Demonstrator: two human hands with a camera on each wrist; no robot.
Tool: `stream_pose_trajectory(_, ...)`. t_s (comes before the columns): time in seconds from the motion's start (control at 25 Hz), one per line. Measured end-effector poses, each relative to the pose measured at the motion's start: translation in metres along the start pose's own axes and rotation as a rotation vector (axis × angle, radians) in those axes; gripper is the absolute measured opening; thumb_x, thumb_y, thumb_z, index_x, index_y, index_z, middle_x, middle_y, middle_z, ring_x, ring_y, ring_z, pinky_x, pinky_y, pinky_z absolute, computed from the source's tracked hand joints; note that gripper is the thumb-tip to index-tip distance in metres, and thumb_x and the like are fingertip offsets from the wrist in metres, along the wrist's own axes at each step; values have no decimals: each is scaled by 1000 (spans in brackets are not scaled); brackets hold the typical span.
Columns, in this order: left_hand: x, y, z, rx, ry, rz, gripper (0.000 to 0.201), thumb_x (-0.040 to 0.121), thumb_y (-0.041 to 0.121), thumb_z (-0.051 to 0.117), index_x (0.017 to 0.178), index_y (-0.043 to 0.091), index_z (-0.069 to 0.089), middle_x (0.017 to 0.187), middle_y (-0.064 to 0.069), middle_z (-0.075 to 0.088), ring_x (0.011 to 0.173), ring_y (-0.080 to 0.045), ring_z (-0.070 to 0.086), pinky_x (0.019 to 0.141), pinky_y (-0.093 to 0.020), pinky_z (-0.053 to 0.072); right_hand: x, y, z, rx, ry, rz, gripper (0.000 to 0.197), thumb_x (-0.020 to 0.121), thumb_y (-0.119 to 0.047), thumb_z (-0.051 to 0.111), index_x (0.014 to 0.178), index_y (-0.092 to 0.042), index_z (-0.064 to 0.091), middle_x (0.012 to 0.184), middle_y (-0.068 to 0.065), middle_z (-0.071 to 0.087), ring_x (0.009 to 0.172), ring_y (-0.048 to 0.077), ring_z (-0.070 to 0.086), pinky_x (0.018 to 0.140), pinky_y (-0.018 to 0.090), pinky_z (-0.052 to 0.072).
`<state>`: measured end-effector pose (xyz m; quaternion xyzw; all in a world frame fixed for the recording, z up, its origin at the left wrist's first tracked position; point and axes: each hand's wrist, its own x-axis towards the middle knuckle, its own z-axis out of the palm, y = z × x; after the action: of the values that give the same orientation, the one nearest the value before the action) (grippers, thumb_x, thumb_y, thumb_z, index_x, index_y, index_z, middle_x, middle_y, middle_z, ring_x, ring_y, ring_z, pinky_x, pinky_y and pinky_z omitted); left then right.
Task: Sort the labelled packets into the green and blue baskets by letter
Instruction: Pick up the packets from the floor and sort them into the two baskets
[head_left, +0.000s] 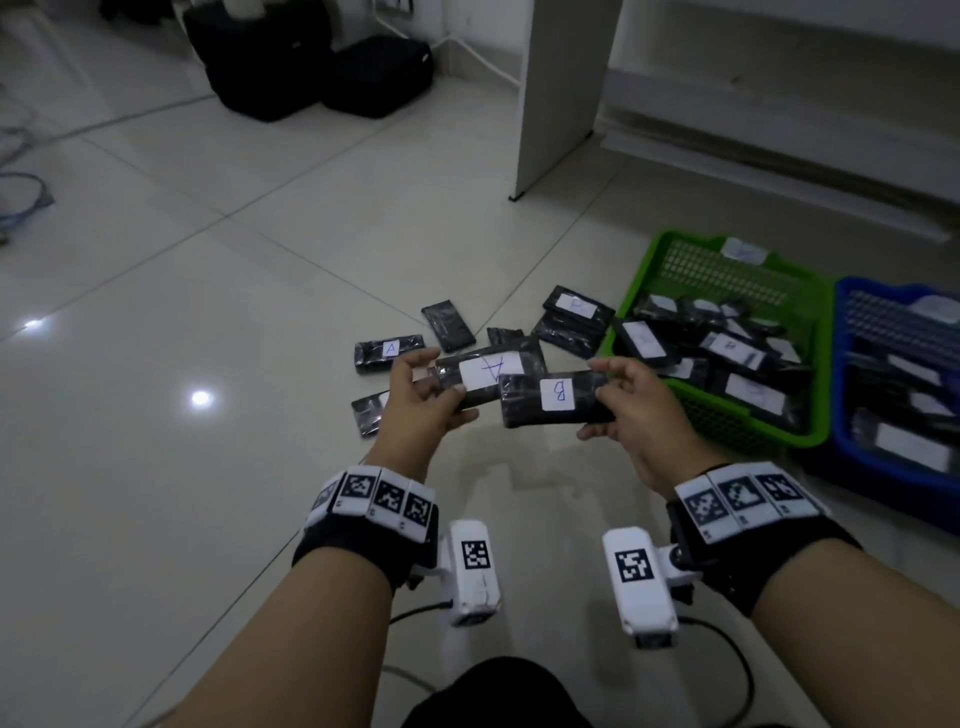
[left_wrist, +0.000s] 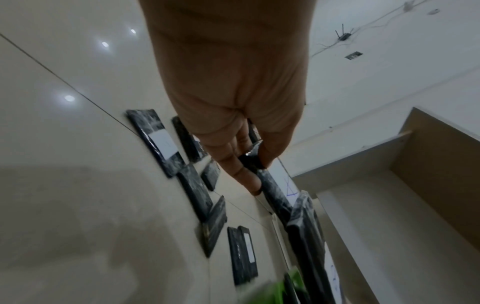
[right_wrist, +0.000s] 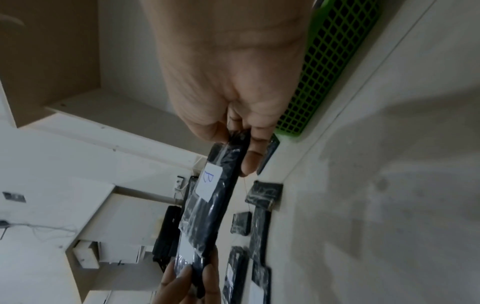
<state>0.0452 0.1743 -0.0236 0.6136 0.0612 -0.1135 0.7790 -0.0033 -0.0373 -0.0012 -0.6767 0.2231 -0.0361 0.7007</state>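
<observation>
My left hand (head_left: 421, 387) grips one end of a black packet labelled A (head_left: 488, 371), held above the floor. My right hand (head_left: 621, 400) pinches a black packet labelled B (head_left: 558, 397), which overlaps the A packet's right end. The wrist views show each packet clamped between thumb and fingers: the A packet (left_wrist: 275, 185) and the B packet (right_wrist: 215, 189). Several more black packets (head_left: 449, 325) lie on the tiles beyond my hands, one marked A (head_left: 389, 351). To the right stand the green basket (head_left: 675, 254) and the blue basket (head_left: 852, 467), both holding several packets.
A white furniture panel (head_left: 561, 88) stands on the floor behind the packets. Two black bags (head_left: 311, 62) sit at the far wall. Cables (head_left: 21, 197) trail at the far left. Glossy floor tiles (head_left: 156, 415) spread to my left and front.
</observation>
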Motion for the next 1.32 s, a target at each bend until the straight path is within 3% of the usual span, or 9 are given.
stream_pose_trajectory(0.24, 20, 5, 90, -38, -93, 20, 43, 85, -10, 57, 119, 12, 45, 104, -19, 63, 92, -27, 66, 80, -40, 58, 19, -25, -78, 114, 243, -54, 31, 94, 6, 40, 118, -12, 49, 97, 1, 55, 79, 19, 61, 54, 32, 56)
stream_pose_trajectory(0.36, 40, -4, 142, -58, -126, 10, 43, 83, -10, 59, 118, 12, 47, 106, -21, 64, 96, -31, 67, 82, -41, 57, 39, -32, -125, 159, 388, -83, 28, 90, 7, 43, 96, -21, 47, 102, 3, 53, 76, 24, 63, 61, 39, 55)
stream_pose_trajectory(0.52, 58, -27, 200, 46, -132, 43, 43, 79, -11, 64, 112, 12, 48, 96, -15, 66, 88, -28, 65, 66, -30, 58, 65, -26, -171, 86, 451, -44, 27, 92, 5, 44, 78, -17, 49, 99, 16, 57, 66, 28, 62, 71, 47, 55)
stream_pose_trajectory(0.68, 68, -51, 220, 272, -128, 54, 52, 76, 1, 72, 121, 15, 51, 97, -2, 65, 84, -14, 67, 76, -28, 59, 78, -5, -184, -223, 499, -91, 23, 79, -7, 68, 78, -25, 54, 99, 11, 65, 79, 26, 66, 78, 45, 57)
stream_pose_trajectory(0.76, 71, -55, 218, 430, -171, 103, 57, 76, 13, 73, 129, 21, 53, 98, -6, 64, 84, -16, 66, 82, -39, 58, 79, 0, -184, -412, 517, -120, 18, 78, -9, 70, 81, -22, 58, 93, 6, 65, 80, 21, 63, 71, 29, 53)
stream_pose_trajectory(0.84, 72, -54, 209, 540, -215, 144, 51, 83, 11, 66, 131, 23, 55, 95, -10, 63, 79, -18, 61, 77, -36, 58, 75, 4, -182, -498, 507, -202, 15, 80, -7, 68, 84, -21, 65, 94, 8, 66, 74, 13, 60, 61, 12, 48)
stream_pose_trajectory(1.0, 67, -39, 167, 606, -110, 159, 31, 88, 13, 59, 116, 23, 64, 98, 3, 62, 84, -13, 60, 79, -33, 54, 56, 6, -155, -749, 560, -187, 16, 86, -19, 63, 91, -33, 70, 129, 8, 41, 121, 30, 36, 96, 34, 43)
stream_pose_trajectory(1.2, 64, -22, 75, 539, 125, 113, 20, 84, 11, 58, 85, 29, 67, 84, 6, 68, 78, -15, 65, 79, -33, 54, 44, -3, -104, -783, 482, -89, 30, 90, -20, 54, 117, -26, 66, 153, 11, 19, 135, 36, 22, 111, 42, 30)
stream_pose_trajectory(1.32, 63, -16, 28, 552, 203, 96, 18, 84, 12, 59, 82, 29, 66, 87, 1, 70, 83, -22, 67, 76, -29, 55, 43, -4, -75, -798, 490, -15, 39, 89, -19, 53, 128, -22, 59, 154, 18, 14, 134, 42, 23, 114, 44, 26)
